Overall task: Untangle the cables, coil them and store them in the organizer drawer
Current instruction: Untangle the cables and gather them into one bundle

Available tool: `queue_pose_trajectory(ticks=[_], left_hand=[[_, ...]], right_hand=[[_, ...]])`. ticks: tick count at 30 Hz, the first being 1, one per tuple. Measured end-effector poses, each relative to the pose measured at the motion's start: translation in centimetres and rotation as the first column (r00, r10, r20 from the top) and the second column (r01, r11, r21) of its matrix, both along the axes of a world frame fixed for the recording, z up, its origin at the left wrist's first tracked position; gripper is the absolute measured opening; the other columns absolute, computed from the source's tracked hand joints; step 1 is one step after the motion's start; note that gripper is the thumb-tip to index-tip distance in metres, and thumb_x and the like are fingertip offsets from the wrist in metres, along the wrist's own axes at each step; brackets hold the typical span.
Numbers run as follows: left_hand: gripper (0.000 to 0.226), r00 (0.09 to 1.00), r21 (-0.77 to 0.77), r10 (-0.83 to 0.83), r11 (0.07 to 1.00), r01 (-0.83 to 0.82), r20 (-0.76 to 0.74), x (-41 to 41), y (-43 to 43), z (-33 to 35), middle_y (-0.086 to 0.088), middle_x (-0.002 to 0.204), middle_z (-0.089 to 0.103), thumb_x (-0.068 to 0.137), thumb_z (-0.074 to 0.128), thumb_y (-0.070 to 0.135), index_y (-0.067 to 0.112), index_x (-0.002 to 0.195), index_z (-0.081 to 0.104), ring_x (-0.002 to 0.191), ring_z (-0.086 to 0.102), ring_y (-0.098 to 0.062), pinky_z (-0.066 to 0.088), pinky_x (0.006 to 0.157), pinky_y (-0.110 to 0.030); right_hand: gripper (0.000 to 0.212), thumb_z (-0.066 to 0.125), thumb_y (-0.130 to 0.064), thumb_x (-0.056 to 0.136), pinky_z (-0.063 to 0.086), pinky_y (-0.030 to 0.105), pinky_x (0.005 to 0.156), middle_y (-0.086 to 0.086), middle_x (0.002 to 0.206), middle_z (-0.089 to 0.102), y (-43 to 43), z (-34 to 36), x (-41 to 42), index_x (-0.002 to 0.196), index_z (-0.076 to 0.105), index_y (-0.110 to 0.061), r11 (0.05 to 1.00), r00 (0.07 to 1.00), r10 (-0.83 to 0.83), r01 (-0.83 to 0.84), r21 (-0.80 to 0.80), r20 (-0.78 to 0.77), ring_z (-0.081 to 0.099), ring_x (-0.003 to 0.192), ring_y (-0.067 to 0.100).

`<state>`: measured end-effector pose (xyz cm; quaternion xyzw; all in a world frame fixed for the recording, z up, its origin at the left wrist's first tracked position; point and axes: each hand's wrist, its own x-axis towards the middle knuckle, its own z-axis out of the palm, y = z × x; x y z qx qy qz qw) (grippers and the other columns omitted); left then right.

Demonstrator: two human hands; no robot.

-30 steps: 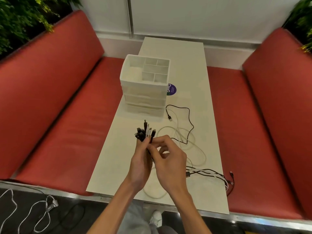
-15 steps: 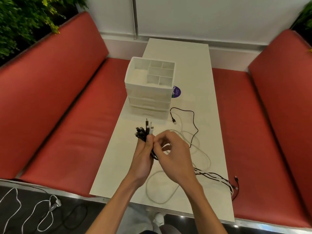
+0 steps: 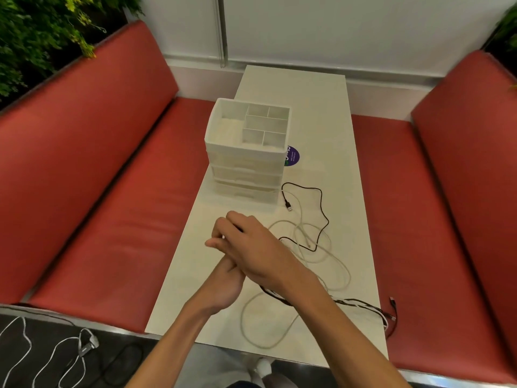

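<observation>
Forearms are seen reaching in from the bottom edge, crossed over a narrow white table (image 3: 181, 275). Nearest, the left hand (image 3: 223, 278) is tucked underneath and largely covered, so whether its fingers are closed or apart cannot be told. The right hand (image 3: 254, 250) is laid across it, back upward, its fingers curled close together. A sliver of dark cable is glimpsed between them, so a grip on the cable ends is judged likely.

From under the right wrist a cable bundle (image 3: 361, 303) of thin dark and pale strands is trailed rightward across the table, its far plugs hung just over the right edge. A white cable (image 3: 265, 347) is spread in loose overlapping loops beside and beyond the hands.

Further off, a black cable (image 3: 289, 206) is laid in a wavy line, its plug just beside the organizer (image 3: 246, 155). This is a white unit with a divided open tray on top and closed drawers (image 3: 246, 175) stacked below. A red bench (image 3: 98, 205) is set along each side.

The cables are judged light, limp and springy, so loops would be expected to slip and snag on one another. Each is best taken near a plug, where the moulded end gives firm purchase. It is then best drawn out singly rather than tugged from the middle, so that knots are not tightened.
</observation>
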<state>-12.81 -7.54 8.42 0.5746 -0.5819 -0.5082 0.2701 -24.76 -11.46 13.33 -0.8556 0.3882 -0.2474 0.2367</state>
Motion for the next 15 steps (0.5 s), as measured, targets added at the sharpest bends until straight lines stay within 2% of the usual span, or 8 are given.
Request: queue_pose_trajectory(ticks=[3,5,6,8,10,11,13,15], left_hand=[[0.04,0.994,-0.011,-0.059,0.998,0.06,0.097,0.2,-0.4,0.4,0.018,0.103,0.046,0.112,0.032,0.0,0.037,0.099,0.041,0.098,0.049,0.024,0.037,0.079,0.0],[0.041,0.997,-0.03,-0.039,0.999,0.041,0.071,-0.2,-0.5,0.9,0.018,0.107,0.049,0.113,0.034,0.0,0.039,0.104,0.041,0.097,0.052,0.02,0.039,0.08,0.0],[0.039,1.0,-0.06,-0.004,0.998,0.005,0.019,-0.3,-0.6,0.9,0.017,0.111,0.052,0.113,0.035,0.0,0.038,0.109,0.043,0.101,0.054,0.019,0.04,0.083,-0.001],[0.027,0.973,-0.08,0.082,0.992,-0.102,-0.217,-1.0,-0.7,1.0,0.011,0.112,0.061,0.115,0.04,0.008,0.03,0.116,0.055,0.106,0.062,0.011,0.048,0.088,-0.011],[0.021,0.86,-0.033,0.182,0.974,-0.224,-0.477,-1.2,-1.4,1.2,0.003,0.091,0.061,0.111,0.045,0.027,0.023,0.103,0.065,0.084,0.061,-0.014,0.049,0.074,-0.023],[0.027,0.793,-0.006,0.233,0.958,-0.286,-0.563,-1.2,-1.8,1.5,0.002,0.079,0.051,0.109,0.046,0.033,0.023,0.091,0.063,0.071,0.049,-0.014,0.043,0.065,-0.025],[0.035,0.704,0.0,0.276,0.931,-0.365,-0.654,-0.6,-2.8,2.3,0.003,0.072,0.033,0.111,0.045,0.035,0.023,0.079,0.05,0.063,0.03,-0.013,0.033,0.058,-0.027],[0.038,0.654,-0.022,0.27,0.915,-0.402,-0.707,0.3,-3.7,3.1,0.003,0.072,0.025,0.114,0.043,0.032,0.023,0.077,0.039,0.062,0.022,-0.014,0.029,0.058,-0.028]], right_hand=[[0.028,0.044,-0.036,0.116,0.033,0.03,0.079,-0.002,0.095,0.049,-0.6,0.1,-0.2,0.107,0.058,-0.014,0.989,0.997,0.032,-0.041,-0.144,-0.068,0.037,0.085,0.016],[0.028,0.041,-0.034,0.117,0.039,0.034,0.083,-0.003,0.097,0.051,-0.7,0.2,-0.4,0.11,0.059,-0.015,0.987,0.997,0.041,-0.05,-0.15,-0.061,0.041,0.087,0.017],[0.024,0.044,-0.034,0.117,0.042,0.035,0.086,-0.005,0.1,0.053,-0.7,0.3,-0.5,0.115,0.06,-0.016,0.996,0.999,0.038,-0.039,-0.077,-0.01,0.045,0.089,0.017],[0.023,0.053,-0.033,0.115,0.047,0.031,0.094,-0.008,0.108,0.057,-0.6,0.6,-1.0,0.134,0.056,-0.022,0.978,0.968,-0.013,-0.04,0.206,0.251,0.056,0.099,0.013],[0.049,0.062,-0.031,0.111,0.05,0.035,0.11,-0.006,0.132,0.06,-0.7,0.5,-2.2,0.155,0.041,-0.029,0.906,0.865,-0.114,-0.112,0.409,0.489,0.063,0.125,0.014],[0.062,0.066,-0.033,0.108,0.048,0.038,0.117,-0.005,0.143,0.059,-0.8,0.0,-3.1,0.16,0.033,-0.033,0.869,0.854,-0.142,-0.134,0.476,0.501,0.059,0.137,0.014],[0.077,0.079,-0.042,0.099,0.046,0.035,0.118,-0.012,0.144,0.066,-1.2,-1.4,-4.7,0.159,0.031,-0.043,0.819,0.948,-0.065,-0.129,0.559,0.313,0.059,0.137,0.003],[0.058,0.083,-0.052,0.093,0.052,0.028,0.099,-0.017,0.114,0.079,-0.9,-3.9,-6.0,0.141,0.05,-0.048,0.815,0.997,0.073,-0.061,0.577,0.003,0.069,0.108,-0.005]])
